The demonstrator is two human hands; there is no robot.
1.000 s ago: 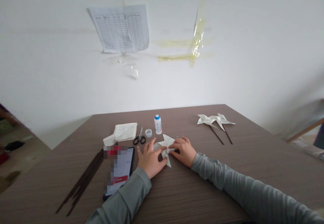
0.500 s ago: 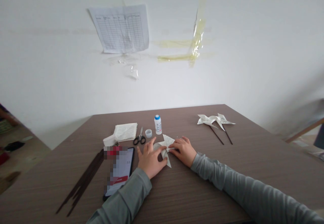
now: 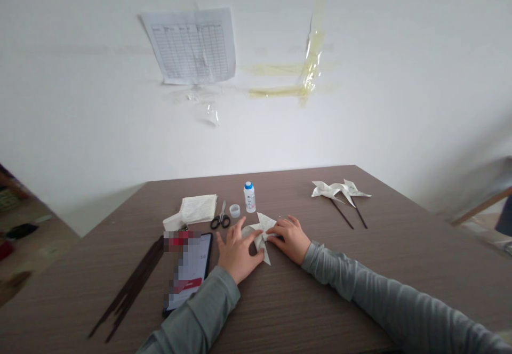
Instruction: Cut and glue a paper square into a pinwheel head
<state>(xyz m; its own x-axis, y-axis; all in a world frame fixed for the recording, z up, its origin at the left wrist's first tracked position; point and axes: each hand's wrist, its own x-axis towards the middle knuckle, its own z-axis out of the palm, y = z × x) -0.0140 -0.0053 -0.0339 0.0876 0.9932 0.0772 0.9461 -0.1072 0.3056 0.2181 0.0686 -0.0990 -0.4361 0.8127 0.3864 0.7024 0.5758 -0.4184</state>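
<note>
Head view sets us over a brown, wood-grained table [image 3: 312,300]; we read our clock from the paper pinwheel [image 3: 264,236], with twelve o'clock toward the wall [image 3: 380,93]. Nearest us come our two grey sleeves [image 3: 192,311]. At eight o'clock a phone [image 3: 202,258] lies screen up just beside the left one, partly masked by blocks of pixels; farther out that way a bundle of dark sticks [image 3: 136,284] runs from one to seven o'clock.

Our pinwheel sits on the table between our hands. Its visible length runs from a tip at twelve o'clock to a sharp one between five and six, while another blade curves out toward nine; the right side is covered by fingers. Our left hand [image 3: 238,255] is spread wide, thumb and forefinger against the paper; our right hand [image 3: 291,241] is narrow, gathered fingertips gripping it near the middle.

Beyond, toward ten, we see black-handled scissors [image 3: 221,221] and a stack of paper [image 3: 199,208]; between ten and eleven, a clear cap [image 3: 234,211]; nearer twelve, an upright white bottle [image 3: 249,199] with a blue top. At two o'clock two finished pinwheels [image 3: 326,190] lie together, their dark shafts [image 3: 343,215] slanting toward five.

Farthest off, the white wall carries a printed sheet [image 3: 194,47] at eleven and yellowish tape [image 3: 314,61] between twelve and one.
</note>
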